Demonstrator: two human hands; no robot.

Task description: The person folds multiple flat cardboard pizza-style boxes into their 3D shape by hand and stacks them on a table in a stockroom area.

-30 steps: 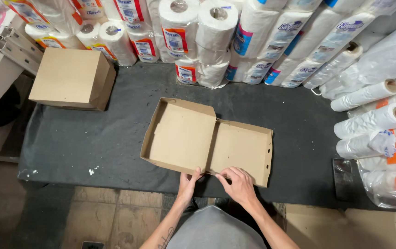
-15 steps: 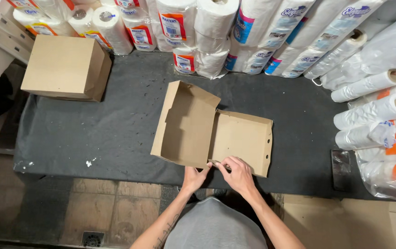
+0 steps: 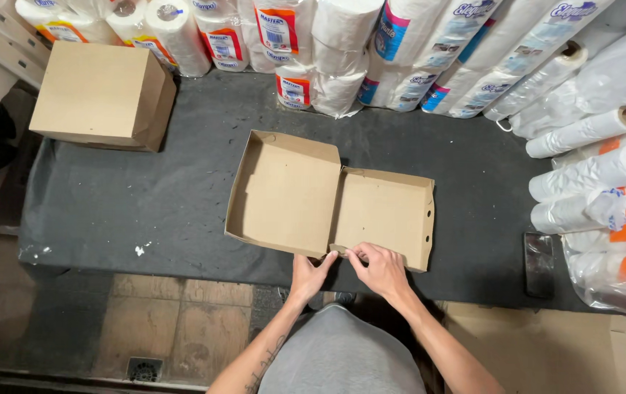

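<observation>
An open brown cardboard box [image 3: 291,193] lies flat on the dark table [image 3: 145,197], its two shallow halves joined at a middle fold. My left hand [image 3: 310,276] pinches the near edge of the left half, close to the fold. Beside it, my right hand [image 3: 376,268] grips a small flap on the near wall of the right half [image 3: 389,215]. Both hands meet at the box's front edge by the table's rim.
A stack of closed cardboard boxes [image 3: 98,95] stands at the far left. Wrapped paper rolls [image 3: 327,44] line the back, plastic film rolls [image 3: 597,175] the right side. A dark phone-like slab [image 3: 538,264] lies at the right near edge. Tiled floor below.
The left half of the box, tilted up half a second ago, lies flat on the table again. My hands have stayed at the front edge near the fold.
</observation>
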